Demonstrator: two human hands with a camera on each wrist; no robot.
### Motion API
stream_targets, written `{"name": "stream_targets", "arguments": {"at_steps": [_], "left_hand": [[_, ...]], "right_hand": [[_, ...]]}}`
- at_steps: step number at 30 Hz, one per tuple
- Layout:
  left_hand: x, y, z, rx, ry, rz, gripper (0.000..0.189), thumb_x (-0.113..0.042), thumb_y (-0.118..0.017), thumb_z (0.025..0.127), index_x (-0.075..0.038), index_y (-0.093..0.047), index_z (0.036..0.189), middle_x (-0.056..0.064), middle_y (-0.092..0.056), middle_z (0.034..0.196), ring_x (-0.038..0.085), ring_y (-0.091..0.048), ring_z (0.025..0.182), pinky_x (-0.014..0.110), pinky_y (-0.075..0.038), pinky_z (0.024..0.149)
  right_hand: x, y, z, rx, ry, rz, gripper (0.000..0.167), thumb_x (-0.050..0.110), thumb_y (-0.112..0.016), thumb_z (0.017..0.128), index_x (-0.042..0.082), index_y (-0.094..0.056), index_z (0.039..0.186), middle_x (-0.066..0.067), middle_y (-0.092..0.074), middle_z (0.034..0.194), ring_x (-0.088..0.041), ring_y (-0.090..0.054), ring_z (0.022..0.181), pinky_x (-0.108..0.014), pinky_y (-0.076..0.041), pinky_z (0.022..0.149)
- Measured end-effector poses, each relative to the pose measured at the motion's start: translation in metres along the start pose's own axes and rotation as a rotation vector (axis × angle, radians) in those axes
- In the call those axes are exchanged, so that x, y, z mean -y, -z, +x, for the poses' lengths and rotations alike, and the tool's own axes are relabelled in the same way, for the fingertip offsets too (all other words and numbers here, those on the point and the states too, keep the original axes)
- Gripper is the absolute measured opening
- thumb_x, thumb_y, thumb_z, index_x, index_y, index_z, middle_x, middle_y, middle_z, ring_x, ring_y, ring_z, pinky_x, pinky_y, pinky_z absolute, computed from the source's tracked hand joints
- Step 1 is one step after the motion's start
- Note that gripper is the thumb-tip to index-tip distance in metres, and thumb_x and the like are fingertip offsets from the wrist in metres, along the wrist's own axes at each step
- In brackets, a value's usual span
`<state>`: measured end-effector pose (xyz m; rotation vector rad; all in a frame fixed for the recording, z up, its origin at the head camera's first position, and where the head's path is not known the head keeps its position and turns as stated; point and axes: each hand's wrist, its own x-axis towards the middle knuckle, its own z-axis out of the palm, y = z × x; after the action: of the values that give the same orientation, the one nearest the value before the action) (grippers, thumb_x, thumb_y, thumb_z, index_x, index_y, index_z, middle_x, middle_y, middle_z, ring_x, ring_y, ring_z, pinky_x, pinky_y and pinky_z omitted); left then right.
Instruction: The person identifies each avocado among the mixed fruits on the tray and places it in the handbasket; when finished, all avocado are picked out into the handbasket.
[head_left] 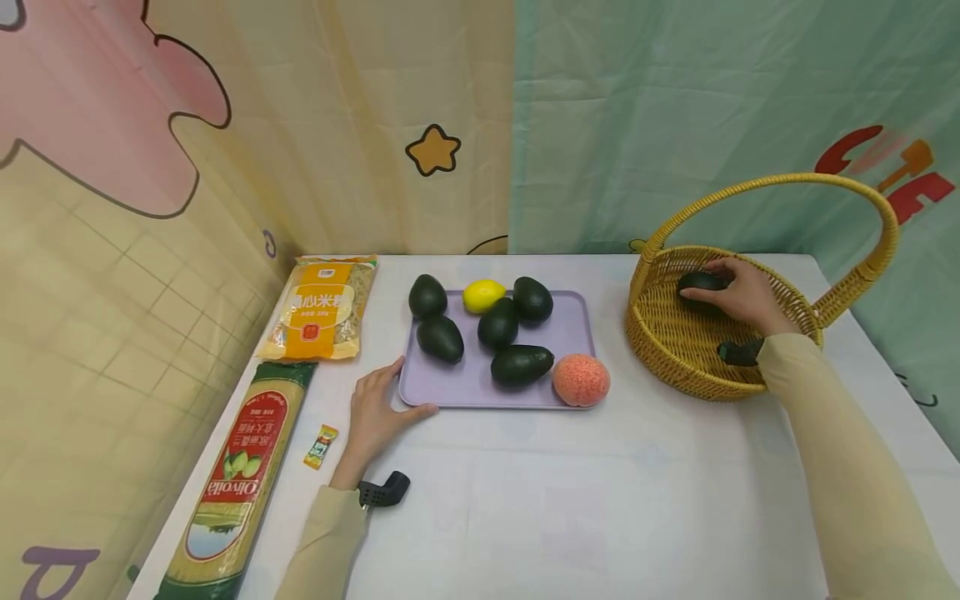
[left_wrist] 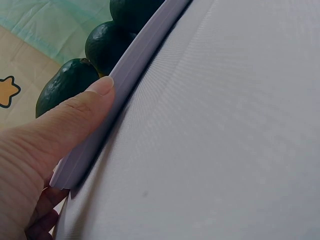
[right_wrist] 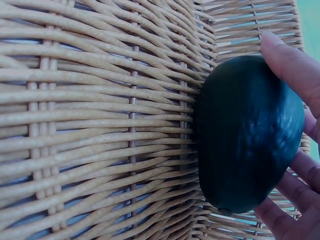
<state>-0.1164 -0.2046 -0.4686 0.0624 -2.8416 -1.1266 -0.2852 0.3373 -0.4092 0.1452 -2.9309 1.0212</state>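
At the near left of the white-covered table (head_left: 570,500) lies a long, flat packet of pale pasta with a red label and green ends (head_left: 243,467). Just beside it is a small yellow-and-green wrapped sweet (head_left: 321,447). The left hand (head_left: 378,417) holds the near-left corner of a rectangular lavender tray (head_left: 450,395), thumb on the near rim, fingers spread round to the left side. The tray bears a round, mottled coral-pink fruit (head_left: 581,381) at its near-right corner, five dark green avocados (head_left: 522,366) and, at the far edge, a bright yellow oval lemon (head_left: 483,296). To the right stands a round golden wicker basket with a tall arched handle (head_left: 667,358). Inside it, the right hand (head_left: 742,296) grips a smooth dark green avocado (right_wrist: 247,135) between thumb and fingers. At the far left lies a clear plastic bag with an orange label (head_left: 318,308); behind hangs a beige-and-green printed curtain (head_left: 465,83).
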Motion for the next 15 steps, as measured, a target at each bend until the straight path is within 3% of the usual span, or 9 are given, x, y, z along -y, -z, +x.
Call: {"name": "stream_targets", "arguments": {"at_steps": [15], "left_hand": [[0.0004,-0.0004,0.0001,-0.001,0.002,0.006,0.096,-0.044,-0.084,0.067,-0.01,-0.04,0.145,0.016,-0.042,0.14,0.033,-0.028,0.128,0.05,-0.023,0.104]], "right_hand": [[0.0079,0.0047,0.0008,0.005,0.003,0.026,0.075,0.045,-0.072,0.081,-0.005,-0.047,0.129,-0.029,-0.046,0.128,-0.045,-0.041,0.118,-0.06,-0.032,0.095]]}}
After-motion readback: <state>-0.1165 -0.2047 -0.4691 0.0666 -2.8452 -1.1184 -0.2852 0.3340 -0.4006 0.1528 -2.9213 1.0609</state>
